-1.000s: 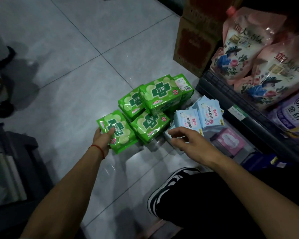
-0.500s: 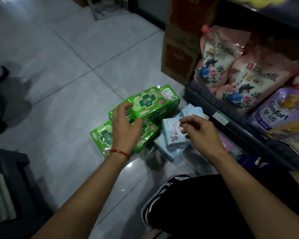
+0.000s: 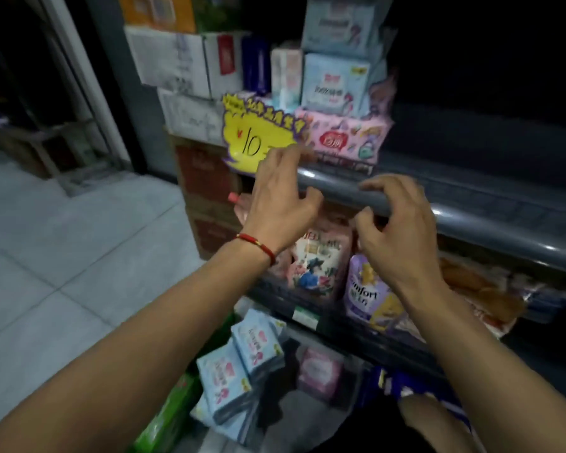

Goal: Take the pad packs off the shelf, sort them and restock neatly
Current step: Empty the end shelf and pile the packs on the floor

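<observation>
- Much of our view is blurred; the shelf's [image 3: 471,204] right end sinks into darkness, and our left arm covers part of the green pad packs [image 3: 167,416].
- Our left hand [image 3: 278,204], fingers spread and lightly bent, holds nothing at the shelf's rounded grey front edge beside the yellow price sign [image 3: 252,142].
- Our right hand [image 3: 396,223], fingers curled loosely, empty, hovers at that edge.
- Glossy blue pad packs [image 3: 239,371] lie stacked on the floor [image 3: 62,273] below; more pad packs [image 3: 334,83] stand on the shelf's left end.
</observation>
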`<state>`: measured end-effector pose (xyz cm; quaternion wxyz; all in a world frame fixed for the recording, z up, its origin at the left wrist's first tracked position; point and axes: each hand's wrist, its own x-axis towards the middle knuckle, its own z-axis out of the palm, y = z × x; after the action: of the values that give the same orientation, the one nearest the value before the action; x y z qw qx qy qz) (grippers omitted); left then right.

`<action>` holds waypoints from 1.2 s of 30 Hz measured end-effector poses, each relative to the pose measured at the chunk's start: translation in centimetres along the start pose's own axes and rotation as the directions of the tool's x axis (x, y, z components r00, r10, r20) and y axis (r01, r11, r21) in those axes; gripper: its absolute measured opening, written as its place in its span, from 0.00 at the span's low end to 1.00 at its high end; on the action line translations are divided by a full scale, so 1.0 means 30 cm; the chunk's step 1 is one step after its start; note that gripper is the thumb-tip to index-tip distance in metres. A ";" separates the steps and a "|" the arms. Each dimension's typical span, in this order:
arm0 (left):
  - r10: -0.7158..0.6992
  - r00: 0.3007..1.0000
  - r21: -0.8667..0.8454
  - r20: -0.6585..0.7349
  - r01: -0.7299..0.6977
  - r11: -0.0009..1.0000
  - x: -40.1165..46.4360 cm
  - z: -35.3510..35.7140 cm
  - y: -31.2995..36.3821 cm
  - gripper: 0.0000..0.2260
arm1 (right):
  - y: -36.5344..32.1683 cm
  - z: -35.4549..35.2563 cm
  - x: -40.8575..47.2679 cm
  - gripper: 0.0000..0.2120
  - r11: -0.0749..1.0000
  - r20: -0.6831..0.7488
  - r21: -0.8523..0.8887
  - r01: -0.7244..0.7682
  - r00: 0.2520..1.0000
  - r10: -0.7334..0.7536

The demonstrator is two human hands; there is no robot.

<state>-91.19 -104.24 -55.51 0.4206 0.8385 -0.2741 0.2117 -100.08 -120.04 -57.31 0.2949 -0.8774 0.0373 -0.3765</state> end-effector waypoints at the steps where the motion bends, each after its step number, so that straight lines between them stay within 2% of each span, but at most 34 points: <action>1: 0.044 0.999 0.015 0.021 -0.044 0.999 0.050 0.015 0.024 0.21 | 0.024 -0.013 0.050 0.18 1.000 -0.003 -0.027 -0.003 1.000 0.003; 3: 0.108 0.992 0.065 0.063 -0.112 0.992 0.147 0.043 0.055 0.19 | 0.077 -0.024 0.136 0.24 0.993 0.064 -0.109 -0.050 0.996 0.058; 6: 0.095 0.984 0.169 0.153 -0.121 0.978 0.293 0.091 0.053 0.20 | 0.158 -0.032 0.237 0.33 0.941 0.224 -0.322 -0.103 0.958 0.182; 9: 0.073 0.980 0.251 0.188 -0.119 0.961 0.409 0.129 0.029 0.26 | 0.231 -0.036 0.298 0.34 0.892 0.318 -0.439 -0.107 0.910 0.265; 13: 0.125 0.989 0.345 0.083 -0.146 0.927 0.563 0.137 0.013 0.34 | 0.263 -0.022 0.319 0.34 0.879 0.334 -0.455 -0.140 0.889 0.314; 15: 0.137 0.991 0.388 0.006 -0.129 0.913 0.639 0.124 0.016 0.39 | 0.249 -0.023 0.328 0.32 0.897 0.316 -0.407 -0.174 0.894 0.317; 18: 0.125 0.991 0.448 -0.036 -0.096 0.889 0.743 0.077 0.024 0.44 | 0.215 -0.033 0.379 0.29 0.940 0.243 -0.321 -0.116 0.949 0.200; 20: 0.137 0.991 0.511 0.006 -0.121 0.851 0.815 0.029 0.029 0.46 | 0.174 -0.029 0.452 0.28 0.972 0.208 -0.229 -0.051 0.973 0.100; 23: 0.189 0.974 0.569 0.123 -0.226 0.791 0.909 -0.028 0.031 0.43 | 0.104 0.006 0.600 0.33 0.997 0.240 -0.077 -0.032 0.970 0.049; 25: 0.163 0.960 0.553 0.228 -0.266 0.789 0.944 -0.050 0.031 0.41 | 0.072 0.045 0.688 0.36 0.995 0.266 -0.101 0.019 0.964 0.009; 27: 0.162 0.951 0.556 0.265 -0.288 0.780 0.959 -0.065 0.028 0.38 | 0.054 0.084 0.729 0.32 0.980 0.263 -0.195 0.050 0.965 0.003; 31: 0.215 0.951 0.589 0.221 -0.307 0.748 0.949 -0.080 0.036 0.37 | 0.034 0.118 0.724 0.26 0.953 0.167 -0.300 0.042 0.986 0.009; 33: 0.237 0.952 0.539 0.196 -0.307 0.785 0.933 -0.090 0.042 0.39 | 0.034 0.110 0.724 0.21 0.965 0.133 -0.258 0.036 0.991 -0.002; 36: 0.298 0.943 0.415 0.147 -0.332 0.847 0.882 -0.114 0.058 0.37 | 0.040 0.074 0.711 0.17 0.977 0.053 -0.202 0.070 0.997 -0.061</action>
<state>-72.61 -109.75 -37.10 0.1718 0.8621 -0.3699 0.3009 -83.14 -126.08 -45.54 0.1918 -0.9123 0.0398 -0.3597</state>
